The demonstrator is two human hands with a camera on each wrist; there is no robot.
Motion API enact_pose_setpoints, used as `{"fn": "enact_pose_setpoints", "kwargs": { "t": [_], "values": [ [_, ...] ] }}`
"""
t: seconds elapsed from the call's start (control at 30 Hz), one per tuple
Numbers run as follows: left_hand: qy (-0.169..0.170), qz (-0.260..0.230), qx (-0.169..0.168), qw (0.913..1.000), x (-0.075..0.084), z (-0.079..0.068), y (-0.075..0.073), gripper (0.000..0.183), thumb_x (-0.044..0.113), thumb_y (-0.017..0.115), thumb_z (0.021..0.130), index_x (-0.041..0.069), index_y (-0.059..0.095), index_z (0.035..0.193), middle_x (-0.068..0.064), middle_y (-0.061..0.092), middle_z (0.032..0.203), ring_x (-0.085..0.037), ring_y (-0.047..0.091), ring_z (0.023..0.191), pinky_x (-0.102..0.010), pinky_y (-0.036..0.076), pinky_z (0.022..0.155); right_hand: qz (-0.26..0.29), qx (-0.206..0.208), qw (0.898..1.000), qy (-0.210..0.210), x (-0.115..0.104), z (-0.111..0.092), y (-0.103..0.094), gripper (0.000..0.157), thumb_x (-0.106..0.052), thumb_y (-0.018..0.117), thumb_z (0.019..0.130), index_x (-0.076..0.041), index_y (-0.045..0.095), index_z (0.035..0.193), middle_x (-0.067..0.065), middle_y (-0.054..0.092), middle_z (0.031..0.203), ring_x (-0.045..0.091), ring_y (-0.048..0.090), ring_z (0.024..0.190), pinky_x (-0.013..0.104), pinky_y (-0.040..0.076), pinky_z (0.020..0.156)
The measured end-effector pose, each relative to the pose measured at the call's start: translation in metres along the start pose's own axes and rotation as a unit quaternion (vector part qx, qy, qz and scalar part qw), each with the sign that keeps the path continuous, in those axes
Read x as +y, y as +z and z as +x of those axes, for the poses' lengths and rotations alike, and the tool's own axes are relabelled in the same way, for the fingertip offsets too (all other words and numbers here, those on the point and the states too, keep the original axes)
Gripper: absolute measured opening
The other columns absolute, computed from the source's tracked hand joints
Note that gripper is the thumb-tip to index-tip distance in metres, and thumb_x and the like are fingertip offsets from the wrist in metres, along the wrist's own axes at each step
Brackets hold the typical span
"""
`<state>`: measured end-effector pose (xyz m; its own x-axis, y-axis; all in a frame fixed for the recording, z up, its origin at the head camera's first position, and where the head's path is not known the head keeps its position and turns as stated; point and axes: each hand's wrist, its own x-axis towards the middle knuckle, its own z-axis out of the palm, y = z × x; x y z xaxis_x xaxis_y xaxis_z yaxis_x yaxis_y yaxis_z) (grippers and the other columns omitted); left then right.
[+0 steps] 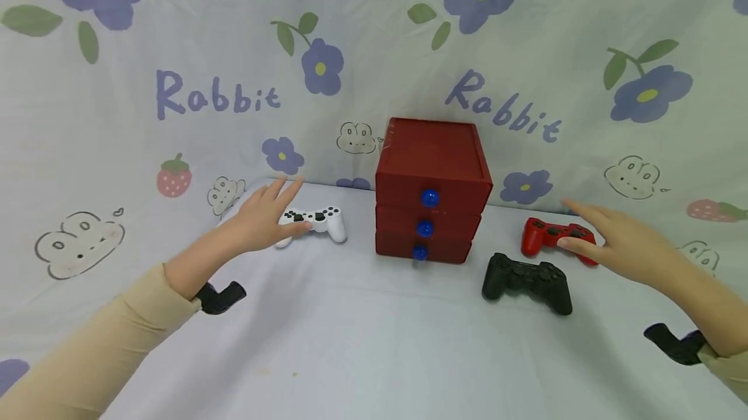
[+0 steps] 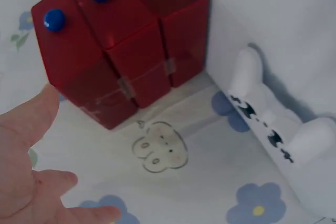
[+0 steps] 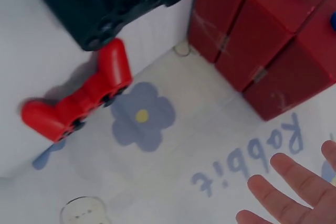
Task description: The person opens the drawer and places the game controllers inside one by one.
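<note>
Beige cloth sleeves (image 1: 111,335). Left hand (image 1: 261,221): empty, fingers spread, near white plastic game controller (image 1: 321,217). Right hand (image 1: 631,245): likewise, near red plastic controller (image 1: 549,233), black plastic controller (image 1: 526,274). Red three-drawer box (image 1: 432,150), blue round knobs (image 1: 430,198) — on white surface (image 1: 362,342), between hands. Step, I judge: pre-grasp — next calls for lowering fingers.

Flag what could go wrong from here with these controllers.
The black controller lies close in front of the red controller, so the right hand, reaching for one, might knock the other. The left hand partly covers the white controller in the head view, so a grasp might be hard to see. The cabinet stands between the white controller and the others; an inward sweep might bump it.
</note>
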<state>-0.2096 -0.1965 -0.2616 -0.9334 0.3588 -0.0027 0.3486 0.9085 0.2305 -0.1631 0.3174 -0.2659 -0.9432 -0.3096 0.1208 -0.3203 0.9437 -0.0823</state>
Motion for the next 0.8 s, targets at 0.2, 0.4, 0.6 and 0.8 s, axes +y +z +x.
{"fn": "enact_pose_setpoints", "kwargs": {
  "t": [0.2, 0.4, 0.6, 0.8],
  "values": [
    [0.031, -0.069, -0.02, 0.9969, 0.014, 0.014, -0.013, 0.082, 0.044, 0.052, 0.09, 0.009, 0.006, 0.148, -0.026, 0.007, 0.149, -0.049, 0.01, 0.133, -0.064, 0.015, 0.102, 0.02, 0.019, 0.999, -0.018, -0.021, 0.009, -0.003, 0.068, -0.046, 0.059, 0.085, -0.011, 0.037, 0.139, 0.025, 0.048, 0.13, 0.043, 0.048, 0.112, 0.059, 0.041, 0.081],
    [0.056, -0.136, -0.037, 0.9885, 0.024, 0.034, -0.021, 0.081, 0.043, 0.051, 0.091, 0.012, 0.002, 0.148, -0.016, 0.006, 0.152, -0.038, 0.008, 0.138, -0.057, 0.013, 0.107, 0.078, 0.007, 0.997, -0.02, -0.033, 0.018, -0.004, 0.065, -0.042, 0.057, 0.088, -0.012, 0.034, 0.141, 0.025, 0.051, 0.126, 0.037, 0.056, 0.098, 0.051, 0.047, 0.071],
    [0.067, -0.16, -0.009, 0.9849, 0.033, 0.052, -0.023, 0.08, 0.04, 0.055, 0.09, 0.019, 0.004, 0.148, -0.011, 0.01, 0.153, -0.033, 0.013, 0.139, -0.054, 0.017, 0.107, 0.114, 0.014, 0.993, -0.02, -0.042, 0.029, -0.006, 0.063, -0.04, 0.056, 0.089, -0.01, 0.035, 0.14, 0.025, 0.057, 0.117, 0.041, 0.053, 0.106, 0.061, 0.041, 0.08],
    [0.076, -0.195, 0.002, 0.9779, 0.047, 0.068, -0.028, 0.079, 0.04, 0.057, 0.088, 0.024, 0.007, 0.148, -0.014, 0.019, 0.15, -0.037, 0.022, 0.135, -0.057, 0.024, 0.103, 0.145, 0.032, 0.988, -0.045, -0.049, 0.038, -0.007, 0.057, -0.034, 0.058, 0.089, -0.011, 0.038, 0.137, 0.018, 0.06, 0.116, 0.036, 0.056, 0.103, 0.057, 0.045, 0.078]
  ]
}}
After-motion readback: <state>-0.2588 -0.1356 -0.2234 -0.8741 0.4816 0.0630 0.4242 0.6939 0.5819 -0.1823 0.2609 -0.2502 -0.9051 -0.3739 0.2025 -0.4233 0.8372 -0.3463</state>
